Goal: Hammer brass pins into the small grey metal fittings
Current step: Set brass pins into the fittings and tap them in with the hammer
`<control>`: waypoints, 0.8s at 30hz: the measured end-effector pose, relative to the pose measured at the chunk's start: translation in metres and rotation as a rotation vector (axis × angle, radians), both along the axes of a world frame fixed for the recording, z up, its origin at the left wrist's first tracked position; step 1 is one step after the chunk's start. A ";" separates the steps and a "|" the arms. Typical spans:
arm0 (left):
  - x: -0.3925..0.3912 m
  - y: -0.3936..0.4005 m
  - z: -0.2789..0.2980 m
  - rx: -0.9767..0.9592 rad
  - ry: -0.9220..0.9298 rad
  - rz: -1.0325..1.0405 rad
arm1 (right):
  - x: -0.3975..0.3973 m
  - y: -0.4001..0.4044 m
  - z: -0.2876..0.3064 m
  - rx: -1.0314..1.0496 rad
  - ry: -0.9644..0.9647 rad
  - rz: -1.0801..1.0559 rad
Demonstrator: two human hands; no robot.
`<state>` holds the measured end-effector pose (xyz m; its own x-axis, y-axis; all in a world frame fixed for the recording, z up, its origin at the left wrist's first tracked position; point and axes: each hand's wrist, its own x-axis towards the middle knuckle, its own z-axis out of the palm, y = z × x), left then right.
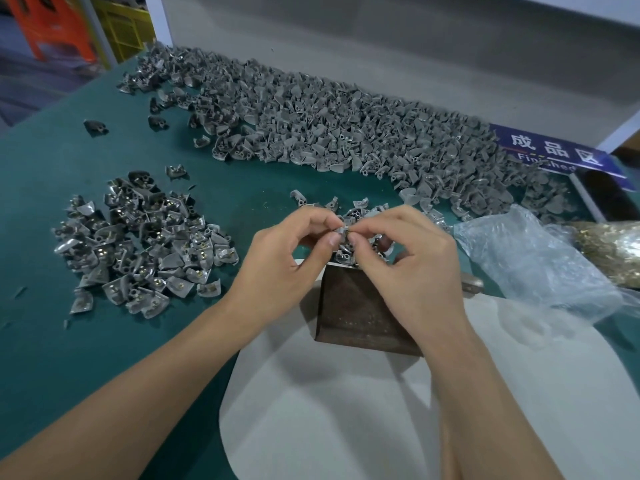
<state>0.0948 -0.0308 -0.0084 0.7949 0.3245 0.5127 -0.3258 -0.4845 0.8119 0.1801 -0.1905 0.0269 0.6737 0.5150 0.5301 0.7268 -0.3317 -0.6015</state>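
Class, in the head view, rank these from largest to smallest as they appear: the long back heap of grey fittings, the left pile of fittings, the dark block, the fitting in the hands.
1. Back heap
2. Left pile
3. Dark block, though it is nearer the camera
4. Held fitting

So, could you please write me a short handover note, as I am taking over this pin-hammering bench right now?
Left hand and right hand both pinch one small grey fitting above the dark metal block; whether a pin is in it is too small to tell.
Pinned fittings, brass showing, lie in the pile on the left.
The long heap of bare fittings runs along the back of the green mat.
Brass pins sit in the clear bag at the right.
What looks like a hammer head peeks out behind the right hand.
Left: most of the back heap.
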 end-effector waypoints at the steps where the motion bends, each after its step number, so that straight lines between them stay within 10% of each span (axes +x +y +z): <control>1: 0.000 0.000 0.000 0.011 0.001 0.001 | 0.000 0.000 0.000 -0.004 0.002 0.005; 24: -0.006 -0.003 0.004 -0.097 0.004 -0.018 | -0.012 0.005 0.003 0.148 0.190 0.064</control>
<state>0.0886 -0.0335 -0.0044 0.8030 0.3583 0.4764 -0.3306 -0.3973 0.8561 0.1681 -0.1854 0.0296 0.7367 0.4860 0.4701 0.6128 -0.1862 -0.7680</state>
